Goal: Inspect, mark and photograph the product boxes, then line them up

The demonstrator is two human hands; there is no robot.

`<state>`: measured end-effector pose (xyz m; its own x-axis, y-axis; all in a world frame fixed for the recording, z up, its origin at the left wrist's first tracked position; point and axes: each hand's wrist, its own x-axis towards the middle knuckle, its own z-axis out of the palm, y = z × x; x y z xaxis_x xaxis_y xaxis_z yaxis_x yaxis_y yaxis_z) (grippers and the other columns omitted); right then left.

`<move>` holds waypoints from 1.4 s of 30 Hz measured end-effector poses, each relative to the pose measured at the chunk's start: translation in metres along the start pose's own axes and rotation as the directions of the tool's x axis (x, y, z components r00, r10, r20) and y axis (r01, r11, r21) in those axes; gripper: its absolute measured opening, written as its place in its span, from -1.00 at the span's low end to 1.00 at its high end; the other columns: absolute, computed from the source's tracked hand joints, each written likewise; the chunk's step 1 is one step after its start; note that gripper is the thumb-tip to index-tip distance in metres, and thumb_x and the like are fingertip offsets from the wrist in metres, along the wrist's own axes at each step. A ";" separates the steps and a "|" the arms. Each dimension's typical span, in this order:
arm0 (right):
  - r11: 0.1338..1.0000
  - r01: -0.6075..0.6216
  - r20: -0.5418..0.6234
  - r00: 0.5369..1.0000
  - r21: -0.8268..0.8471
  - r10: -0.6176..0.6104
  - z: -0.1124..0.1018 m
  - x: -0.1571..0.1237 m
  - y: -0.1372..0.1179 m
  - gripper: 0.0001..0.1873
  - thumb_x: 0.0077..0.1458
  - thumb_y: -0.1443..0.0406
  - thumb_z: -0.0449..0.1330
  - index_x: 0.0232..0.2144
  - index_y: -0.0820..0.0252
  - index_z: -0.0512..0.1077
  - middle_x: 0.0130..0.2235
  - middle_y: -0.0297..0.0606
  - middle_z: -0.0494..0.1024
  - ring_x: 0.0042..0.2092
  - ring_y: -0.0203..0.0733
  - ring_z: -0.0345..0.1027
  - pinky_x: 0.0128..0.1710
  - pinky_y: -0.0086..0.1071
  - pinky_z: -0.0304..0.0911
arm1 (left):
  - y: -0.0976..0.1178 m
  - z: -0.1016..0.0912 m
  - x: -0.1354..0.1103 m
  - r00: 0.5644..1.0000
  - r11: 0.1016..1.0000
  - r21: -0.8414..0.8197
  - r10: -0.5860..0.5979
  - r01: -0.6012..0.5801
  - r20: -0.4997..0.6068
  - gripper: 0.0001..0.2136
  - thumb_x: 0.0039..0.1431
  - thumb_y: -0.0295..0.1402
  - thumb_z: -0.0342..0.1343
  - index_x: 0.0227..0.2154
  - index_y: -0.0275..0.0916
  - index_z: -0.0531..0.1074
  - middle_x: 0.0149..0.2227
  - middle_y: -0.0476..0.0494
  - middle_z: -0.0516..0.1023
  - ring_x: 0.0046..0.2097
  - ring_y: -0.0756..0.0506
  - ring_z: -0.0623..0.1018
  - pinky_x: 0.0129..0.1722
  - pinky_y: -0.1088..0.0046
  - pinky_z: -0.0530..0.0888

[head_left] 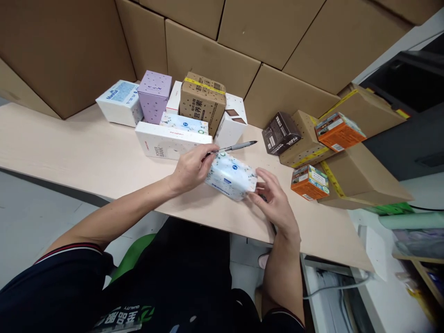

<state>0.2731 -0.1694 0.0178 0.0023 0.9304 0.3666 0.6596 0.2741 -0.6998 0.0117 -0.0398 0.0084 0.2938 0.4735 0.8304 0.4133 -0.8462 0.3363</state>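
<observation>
A grey pen [240,146] sticks out from between the thumb and forefinger of my left hand [191,170], its dark tip pointing right. Just below the pen lies a soft tissue pack [231,176], white and pale blue with a floral print. My left hand is against the pack's left end. At the other end, my right hand [277,203] has its thumb and fingers closed around the corner. Behind the pack stand a long white power bank box [166,144] and a second tissue pack [187,123], which is partly hidden.
At the back stand a white-blue box [120,104], a purple box [154,97], a brown printed carton [202,101] and a white box [231,121]. Rightward are a dark brown box [280,134] and orange boxes [340,132]. Large cartons [208,55] wall off the table's back [62,143].
</observation>
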 end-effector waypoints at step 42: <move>0.887 -0.284 -0.466 0.769 0.365 0.438 0.036 0.005 -0.004 -0.57 0.20 -0.13 0.20 -0.37 0.08 0.42 -0.39 -0.31 0.60 -0.40 -0.17 0.46 -0.38 -0.31 0.35 | 0.002 -0.015 -0.004 0.983 0.957 -0.290 0.066 -0.013 0.174 -0.73 0.33 -0.35 0.06 -0.52 -0.19 0.25 -0.65 0.12 0.24 -0.63 0.08 0.24 -0.60 0.53 0.18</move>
<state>0.2434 -0.1567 0.0007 0.6412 0.7216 0.2613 0.3100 0.0679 -0.9483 -0.0017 -0.0470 0.0130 0.4659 0.4519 0.7607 0.1414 -0.8867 0.4401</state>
